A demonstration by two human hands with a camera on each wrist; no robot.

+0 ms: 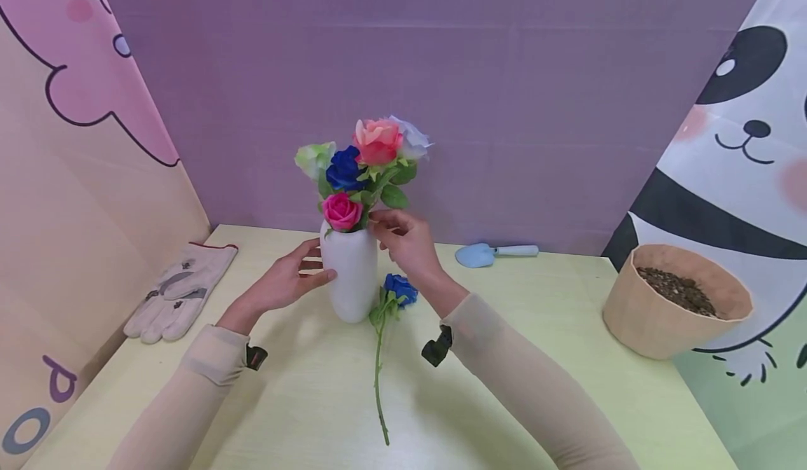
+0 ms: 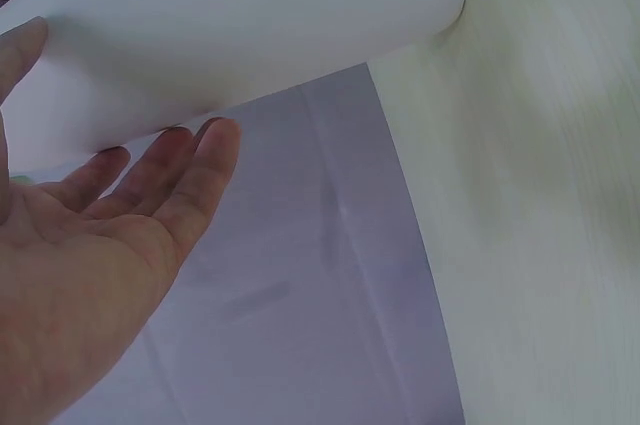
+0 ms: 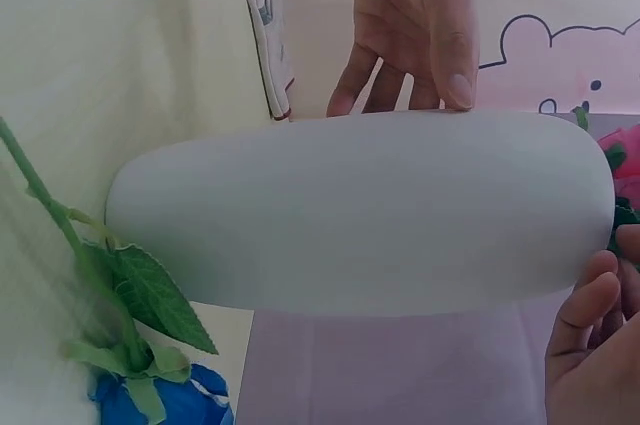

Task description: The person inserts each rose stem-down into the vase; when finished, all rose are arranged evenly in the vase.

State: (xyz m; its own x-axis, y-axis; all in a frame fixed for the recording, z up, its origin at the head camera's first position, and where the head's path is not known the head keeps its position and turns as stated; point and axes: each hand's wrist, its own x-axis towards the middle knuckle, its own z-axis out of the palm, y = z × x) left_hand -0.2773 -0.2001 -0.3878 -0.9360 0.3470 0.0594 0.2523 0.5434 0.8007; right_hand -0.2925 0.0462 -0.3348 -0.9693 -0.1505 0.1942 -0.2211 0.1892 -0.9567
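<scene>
A white vase (image 1: pixel 350 277) stands on the pale yellow table (image 1: pixel 517 400) with several artificial flowers in it: a pink rose (image 1: pixel 342 211), a blue rose (image 1: pixel 345 169), a coral rose (image 1: pixel 377 141) and pale blooms behind. My left hand (image 1: pixel 315 270) rests against the vase's left side, its fingers (image 2: pixel 205 160) straight on the wall. At the vase mouth my right hand (image 1: pixel 378 221) pinches the green stems, its fingers (image 3: pixel 585 305) curled. A loose blue rose (image 1: pixel 400 289) lies on the table just right of the vase, its stem (image 1: pixel 378 379) pointing toward me.
A pair of work gloves (image 1: pixel 179 291) lies at the left. A light blue trowel (image 1: pixel 485 254) sits at the back by the purple wall. A tan pot of soil (image 1: pixel 674 302) stands at the right. Cartoon panels close in both sides.
</scene>
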